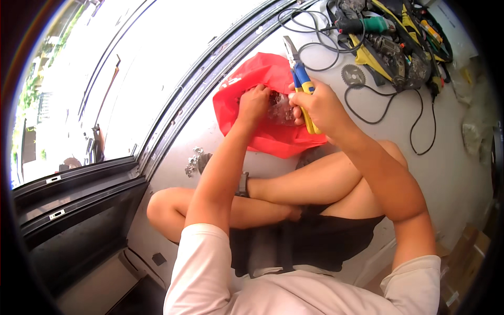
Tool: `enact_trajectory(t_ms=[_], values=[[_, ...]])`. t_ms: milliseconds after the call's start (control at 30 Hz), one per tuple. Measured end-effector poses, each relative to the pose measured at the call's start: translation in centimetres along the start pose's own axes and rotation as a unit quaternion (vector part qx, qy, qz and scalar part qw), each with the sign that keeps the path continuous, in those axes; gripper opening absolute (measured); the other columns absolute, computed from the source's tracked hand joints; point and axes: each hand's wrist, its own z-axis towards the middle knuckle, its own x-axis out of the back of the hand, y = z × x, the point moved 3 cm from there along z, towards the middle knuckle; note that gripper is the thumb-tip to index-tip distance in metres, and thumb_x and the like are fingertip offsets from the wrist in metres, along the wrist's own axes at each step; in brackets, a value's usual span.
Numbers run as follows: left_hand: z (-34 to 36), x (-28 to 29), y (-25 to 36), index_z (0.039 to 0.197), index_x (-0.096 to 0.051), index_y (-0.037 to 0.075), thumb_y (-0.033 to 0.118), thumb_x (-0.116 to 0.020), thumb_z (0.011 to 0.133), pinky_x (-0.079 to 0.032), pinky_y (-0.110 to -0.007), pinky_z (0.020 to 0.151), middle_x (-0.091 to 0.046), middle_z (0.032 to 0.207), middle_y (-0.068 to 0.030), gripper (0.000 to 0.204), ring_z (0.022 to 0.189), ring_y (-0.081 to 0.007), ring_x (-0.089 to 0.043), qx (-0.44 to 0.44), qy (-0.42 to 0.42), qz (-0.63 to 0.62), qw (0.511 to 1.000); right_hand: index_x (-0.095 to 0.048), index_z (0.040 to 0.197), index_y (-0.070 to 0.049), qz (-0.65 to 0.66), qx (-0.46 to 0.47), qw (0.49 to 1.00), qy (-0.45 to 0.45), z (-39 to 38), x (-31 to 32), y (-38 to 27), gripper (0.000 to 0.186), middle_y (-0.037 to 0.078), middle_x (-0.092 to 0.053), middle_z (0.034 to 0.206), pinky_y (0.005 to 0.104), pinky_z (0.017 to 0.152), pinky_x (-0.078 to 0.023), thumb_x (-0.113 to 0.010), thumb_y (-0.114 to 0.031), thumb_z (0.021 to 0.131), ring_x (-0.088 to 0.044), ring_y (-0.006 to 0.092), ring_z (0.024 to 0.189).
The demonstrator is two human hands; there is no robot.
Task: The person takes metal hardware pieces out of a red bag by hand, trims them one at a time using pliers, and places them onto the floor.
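- Red bag on the floor; left hand bent at its mouth, cannot tell if pinching anything.
- Right hand grips pliers.
- Seemingly reaching in; the next move calls for secure fingertips.

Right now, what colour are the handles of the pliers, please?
The pliers' handles are blue and yellow, best seen in the head view.

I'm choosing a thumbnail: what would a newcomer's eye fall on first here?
The red bag, open before the crossed legs, with the left hand at its mouth. Next, the blue-and-yellow pliers gripped in the right hand. A heap of tools lies at upper right.
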Motion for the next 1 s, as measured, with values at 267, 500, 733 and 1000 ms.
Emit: enact_trajectory(t_ms=[267,500,733,1000], values=[[-1.0,7.9,0.0,0.101,-0.071,0.006,0.008,-0.072,0.088,-0.057,-0.036,0.079,-0.073,0.099,-0.011,0.013,0.085,-0.0254,-0.072,0.153,-0.108,-0.208,0.96,-0.059,0.109,-0.001,0.072,-0.025,0.997,-0.023,-0.4,0.5,-0.1,0.024,0.005,-0.062,0.085,0.0304,0.064,-0.059,-0.063,-0.016,0.091,-0.063,0.0125,0.071],[-4.0,17.2,1.3,0.113,-0.063,0.0,0.002,-0.067,0.097,-0.056,-0.027,0.082,-0.07,0.101,-0.0082,0.017,0.088,-0.0136,-0.069,0.273,-0.075,-0.608,0.742,-0.057,0.115,0.001,0.106,-0.068,0.988,-0.085,-1.2,-0.4,0.7,0.031,0.008,-0.066,0.087,0.0303,0.068,-0.059,-0.064,-0.018,0.092,-0.068,0.0158,0.076],[-6.4,19.1,2.1,0.108,-0.061,0.001,0.002,-0.065,0.098,-0.057,-0.031,0.082,-0.07,0.104,-0.0114,0.011,0.088,-0.018,-0.069,0.278,-0.026,-0.739,0.613,-0.06,0.123,0.003,-0.031,-0.025,0.991,-0.124,-1.1,-1.6,2.3,0.036,0.015,-0.072,0.102,0.0361,0.089,-0.054,-0.063,-0.018,0.094,-0.07,0.0226,0.093],[-7.4,17.7,0.1,0.111,-0.057,0.002,0.003,-0.065,0.097,-0.057,-0.033,0.081,-0.07,0.1,-0.0146,0.016,0.086,-0.0207,-0.069,0.303,0.002,-0.784,0.542,-0.061,0.125,0.001,-0.454,0.248,0.856,-0.001,-0.9,-3.5,2.9,0.039,0.027,-0.068,0.109,0.0484,0.084,-0.055,-0.065,-0.018,0.092,-0.067,0.0435,0.095]])
